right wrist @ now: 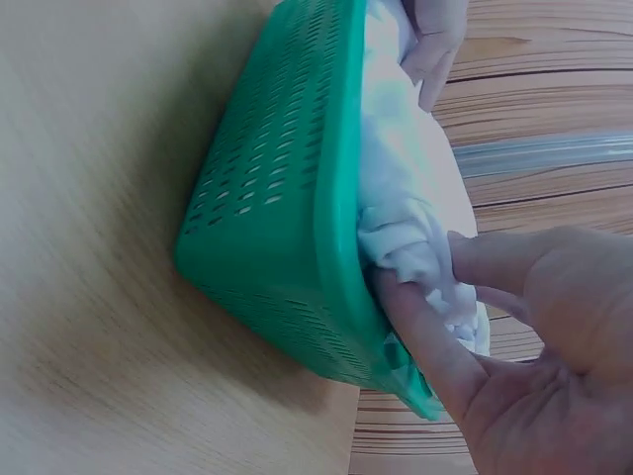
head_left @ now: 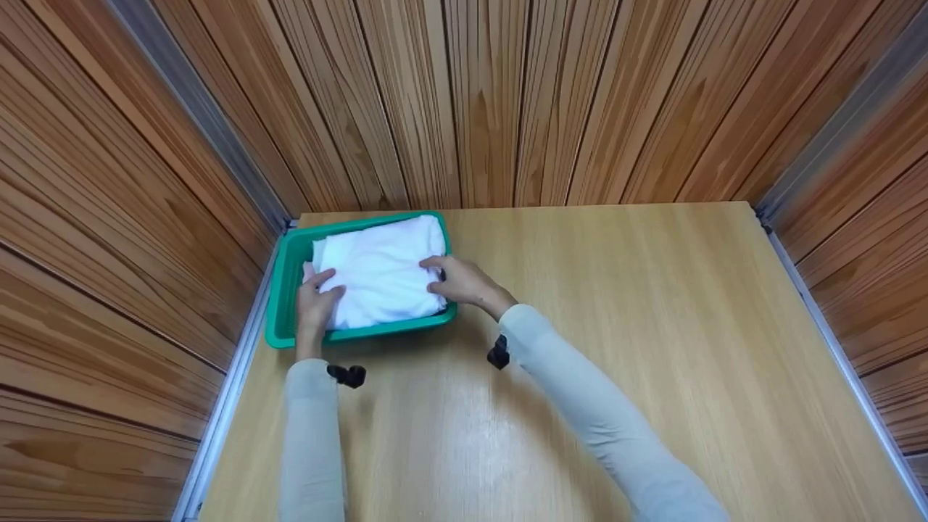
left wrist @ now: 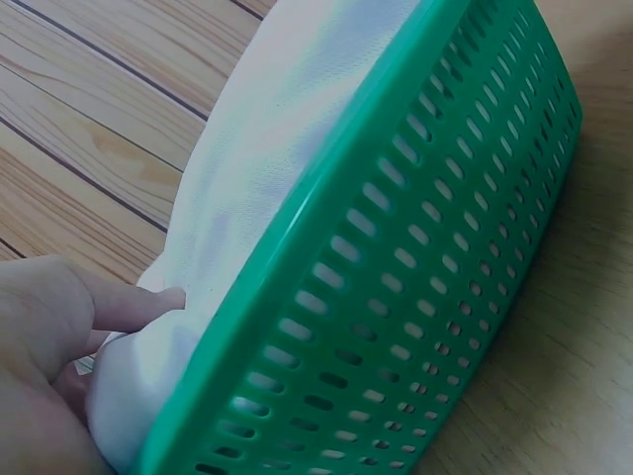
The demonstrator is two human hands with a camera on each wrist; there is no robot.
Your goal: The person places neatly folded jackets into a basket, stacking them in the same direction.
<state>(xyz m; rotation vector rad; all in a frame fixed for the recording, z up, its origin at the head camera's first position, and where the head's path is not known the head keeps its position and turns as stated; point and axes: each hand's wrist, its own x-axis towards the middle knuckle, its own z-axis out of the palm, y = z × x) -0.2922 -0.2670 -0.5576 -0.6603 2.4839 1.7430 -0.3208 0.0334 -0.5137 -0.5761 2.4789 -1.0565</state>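
A folded white cloth (head_left: pixel 380 264) lies in a green plastic basket (head_left: pixel 279 312) at the far left of the table. My left hand (head_left: pixel 314 308) holds the cloth's left edge, its thumb over the top; in the left wrist view the fingertips (left wrist: pixel 170 297) press into the white fabric (left wrist: pixel 247 178), and part of the fingers is hidden. At the opposite edge my right hand (head_left: pixel 464 281) pinches the cloth. The right wrist view shows one digit tucked between basket rim and bunched fabric (right wrist: pixel 401 237), another on the fabric. A small pinkish bit shows beside the left hand.
The basket has slotted side walls (left wrist: pixel 425 237) and stands near the table's back left corner. Wooden plank walls (head_left: pixel 486 109) enclose the wooden table (head_left: pixel 623 312) at the back and sides. Metal rails (head_left: pixel 239 377) run along its side edges.
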